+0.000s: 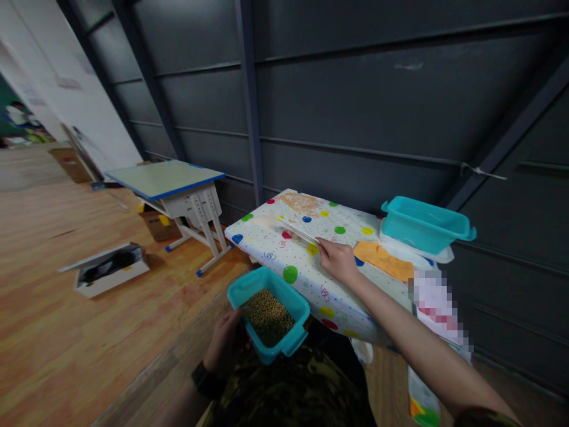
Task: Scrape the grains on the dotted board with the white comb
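Observation:
My left hand [224, 338] grips the near left rim of a teal plastic container [296, 295], held low by the table's front edge. Yellowish beans [269, 314] that look like soybeans lie inside it. Fingers closed, my right hand [338, 259] holds one end of a long, thin, pale strip [299, 230] over the tabletop; its exact kind is unclear. Beyond the strip's far end, a spread of tan grains or crumbs [300, 203] lies on the polka-dot tablecloth [340, 240].
A second teal container [427, 222] stands on a white lid or tray at the table's right back. An orange cloth [384, 259] lies before it. A desk [169, 178] is at left, with an open white box [111, 273] on the floor. A dark panelled wall [355, 107] rises behind.

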Tool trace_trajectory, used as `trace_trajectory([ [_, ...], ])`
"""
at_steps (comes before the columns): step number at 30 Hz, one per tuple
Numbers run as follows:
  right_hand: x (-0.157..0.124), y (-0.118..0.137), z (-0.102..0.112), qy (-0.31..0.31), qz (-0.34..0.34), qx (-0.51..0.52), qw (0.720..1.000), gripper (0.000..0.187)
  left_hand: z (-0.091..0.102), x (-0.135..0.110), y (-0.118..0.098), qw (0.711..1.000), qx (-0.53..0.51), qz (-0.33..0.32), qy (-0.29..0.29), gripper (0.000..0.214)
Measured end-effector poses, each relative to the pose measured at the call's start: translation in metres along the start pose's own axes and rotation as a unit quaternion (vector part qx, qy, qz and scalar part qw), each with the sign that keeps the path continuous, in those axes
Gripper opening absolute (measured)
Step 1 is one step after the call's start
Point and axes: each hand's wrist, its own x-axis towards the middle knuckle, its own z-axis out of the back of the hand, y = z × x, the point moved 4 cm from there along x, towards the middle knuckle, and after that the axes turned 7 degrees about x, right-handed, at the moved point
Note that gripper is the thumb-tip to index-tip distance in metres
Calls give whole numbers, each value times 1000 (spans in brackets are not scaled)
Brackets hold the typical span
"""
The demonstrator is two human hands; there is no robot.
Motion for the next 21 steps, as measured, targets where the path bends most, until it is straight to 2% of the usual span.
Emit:
trace_trajectory([
  [5,1,0,1,-14,-44,26,999,34,-10,-7,-17,1000,0,-17,-16,46],
  [11,14,-15,16,-41,-163,112,979,29,-17,-17,-29,1000,-4,-27,1,46],
  [13,21,-29,23,-52,-217,200,954,25,-17,-19,-30,1000,-11,-22,-5,45],
  [14,24,-36,25,-48,-247,259,933,22,-17,-20,-29,1000,-13,-18,-10,45],
  [16,27,-48,24,-12,-302,374,877,21,-15,-21,-27,1000,-10,-6,-18,44],
  [18,27,-55,21,36,-336,446,829,23,-12,-20,-24,1000,-4,1,-23,44],
  [21,27,-57,15,94,-343,477,804,24,-8,-20,-21,1000,-6,-1,-28,43],
])
